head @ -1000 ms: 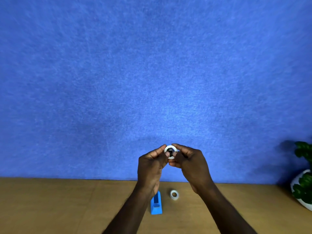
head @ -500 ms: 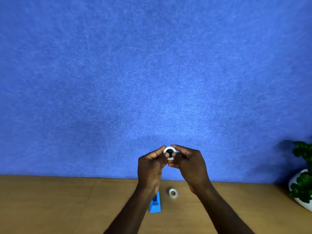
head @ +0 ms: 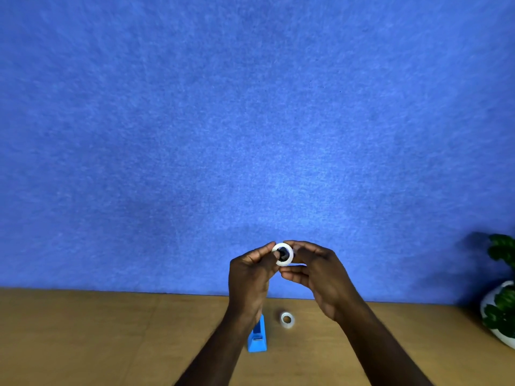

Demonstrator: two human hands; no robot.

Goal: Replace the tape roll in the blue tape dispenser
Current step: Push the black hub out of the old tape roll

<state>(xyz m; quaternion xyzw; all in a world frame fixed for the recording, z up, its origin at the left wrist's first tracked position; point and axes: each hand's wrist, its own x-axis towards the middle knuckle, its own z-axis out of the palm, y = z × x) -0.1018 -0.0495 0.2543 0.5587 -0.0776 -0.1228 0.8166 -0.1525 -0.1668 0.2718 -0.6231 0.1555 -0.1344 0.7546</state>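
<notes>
A white tape roll [head: 287, 261] with a dark hub in its centre is held up in front of the blue wall. My left hand [head: 250, 277] pinches its left side and my right hand [head: 317, 270] holds its right side from behind. Below, the blue tape dispenser [head: 257, 337] stands on the wooden table, partly hidden by my left forearm. A second white tape roll [head: 287, 319] lies flat on the table just right of the dispenser.
The wooden table [head: 111, 338] runs along the blue felt wall [head: 250, 121]. A green plant in a white pot [head: 498, 316] stands at the table's far right edge.
Both hands keep hold of the white roll at about the same height. The dark hub now sits more squarely in the roll's centre, with fingers shifted slightly around it.
</notes>
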